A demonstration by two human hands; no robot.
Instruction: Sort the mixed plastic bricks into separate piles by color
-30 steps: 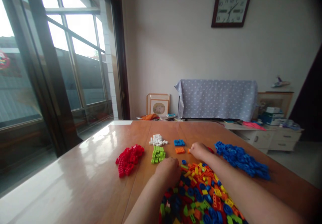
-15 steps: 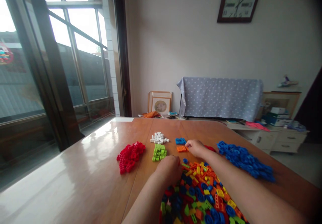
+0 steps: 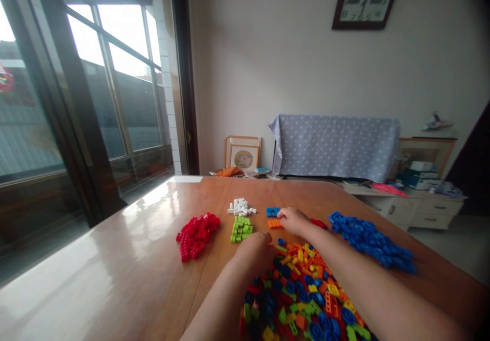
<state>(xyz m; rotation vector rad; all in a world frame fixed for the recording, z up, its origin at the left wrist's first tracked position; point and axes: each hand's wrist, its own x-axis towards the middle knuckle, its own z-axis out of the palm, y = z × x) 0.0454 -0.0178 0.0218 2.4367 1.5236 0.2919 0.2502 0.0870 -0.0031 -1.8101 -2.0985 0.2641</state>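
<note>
My right hand (image 3: 295, 221) reaches over the table with its fingers pinched together. Its fingertips are beside the small group of blue bricks (image 3: 273, 212) and the orange bricks (image 3: 274, 224); whatever they pinch is too small to make out. My left hand (image 3: 257, 251) is curled at the left edge of a large mixed pile of toy bricks (image 3: 306, 295). Its fingertips are mostly hidden behind the hand, so I cannot see what is in them. Stacked light-green bricks (image 3: 241, 228) stand just left of that hand, with white bricks (image 3: 241, 206) behind them.
A heap of red bricks (image 3: 197, 235) lies on the left of the wooden table (image 3: 126, 274). A long heap of blue pieces (image 3: 369, 241) is on the right. Some red pieces (image 3: 317, 223) show behind my right wrist. A cloth-covered object (image 3: 333, 147) stands beyond the table.
My right fingertips have shifted slightly away and to the left, from beside the orange bricks toward the blue ones. My left hand has barely moved. The view has tilted slightly.
</note>
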